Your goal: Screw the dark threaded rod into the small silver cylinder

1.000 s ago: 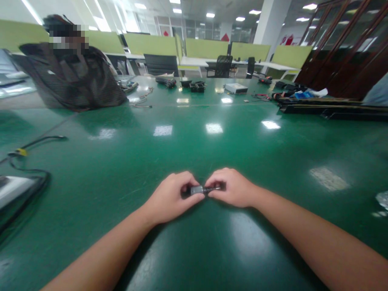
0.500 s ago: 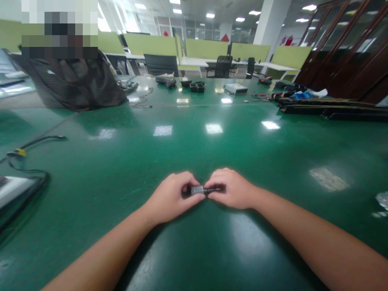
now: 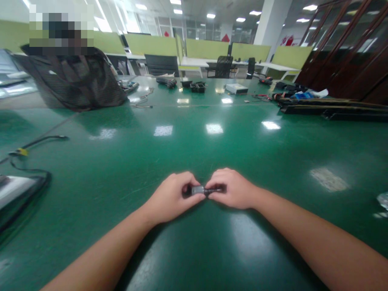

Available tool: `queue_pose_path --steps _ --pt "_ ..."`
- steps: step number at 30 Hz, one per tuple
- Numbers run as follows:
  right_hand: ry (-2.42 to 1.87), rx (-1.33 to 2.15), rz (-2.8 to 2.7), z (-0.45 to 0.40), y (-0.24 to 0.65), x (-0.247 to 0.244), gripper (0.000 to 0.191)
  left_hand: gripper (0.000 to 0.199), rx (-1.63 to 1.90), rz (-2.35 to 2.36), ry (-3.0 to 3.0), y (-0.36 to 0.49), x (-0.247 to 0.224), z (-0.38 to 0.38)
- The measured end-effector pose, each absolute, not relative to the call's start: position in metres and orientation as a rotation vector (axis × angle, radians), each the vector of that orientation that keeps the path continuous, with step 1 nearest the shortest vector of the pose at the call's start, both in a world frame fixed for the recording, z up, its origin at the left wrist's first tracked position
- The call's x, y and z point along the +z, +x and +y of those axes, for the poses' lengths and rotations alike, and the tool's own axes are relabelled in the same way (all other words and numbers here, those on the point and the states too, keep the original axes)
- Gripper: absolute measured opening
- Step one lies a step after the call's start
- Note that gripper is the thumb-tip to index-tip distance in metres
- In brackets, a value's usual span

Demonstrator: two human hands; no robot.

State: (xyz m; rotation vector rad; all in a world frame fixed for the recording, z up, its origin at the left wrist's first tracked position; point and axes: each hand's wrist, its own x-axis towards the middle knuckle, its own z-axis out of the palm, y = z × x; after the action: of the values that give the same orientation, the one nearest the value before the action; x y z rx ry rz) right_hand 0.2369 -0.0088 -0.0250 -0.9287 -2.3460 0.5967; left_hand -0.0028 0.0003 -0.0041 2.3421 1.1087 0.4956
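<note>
My left hand (image 3: 174, 198) is closed around a small silver-grey block-shaped part (image 3: 198, 190), thumb below it and fingers above. Its left end runs into the shade of my palm. From the right end of the block a thin dark ribbed piece (image 3: 214, 190) extends, pinched between the thumb and fingers of my right hand (image 3: 230, 188). The two pieces lie in one line, end to end, just over the green tabletop (image 3: 188, 153). My fingertips nearly meet where they join. Whether they are fixed together, and their exact kind, I cannot tell.
A large dark bag (image 3: 80, 83) stands at the far left. Black cable (image 3: 45, 138) lies on the left beside a pale box (image 3: 15, 190). Long black bars (image 3: 333, 108) lie at the right back. A white box (image 3: 236, 89) and black parts (image 3: 197, 86) sit along the far edge.
</note>
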Motion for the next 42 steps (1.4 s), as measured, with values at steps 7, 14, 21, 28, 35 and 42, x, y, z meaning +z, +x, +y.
queue_pose_path --steps 7,14,21,28,35,42 --pt "-0.884 0.597 -2.336 -0.01 0.238 -0.023 0.014 0.027 0.486 1.118 2.342 -0.003 -0.004 0.0" --pt "-0.893 0.605 -2.327 -0.009 0.239 -0.022 0.013 0.026 0.492 1.107 2.354 -0.004 -0.006 0.001" --pt "-0.953 0.599 -2.323 -0.01 0.24 -0.021 0.007 0.026 0.506 1.098 2.359 -0.005 -0.008 0.001" --pt "-0.966 0.686 -2.355 -0.005 0.255 -0.017 0.005 0.024 0.496 1.085 2.357 -0.004 -0.005 0.001" --pt "-1.022 0.841 -2.345 -0.002 0.262 -0.017 0.006 0.026 0.476 1.089 2.374 -0.005 -0.005 0.0" --pt "-1.104 0.816 -2.35 -0.002 0.274 -0.012 0.005 0.025 0.486 1.095 2.379 -0.004 -0.004 -0.001"
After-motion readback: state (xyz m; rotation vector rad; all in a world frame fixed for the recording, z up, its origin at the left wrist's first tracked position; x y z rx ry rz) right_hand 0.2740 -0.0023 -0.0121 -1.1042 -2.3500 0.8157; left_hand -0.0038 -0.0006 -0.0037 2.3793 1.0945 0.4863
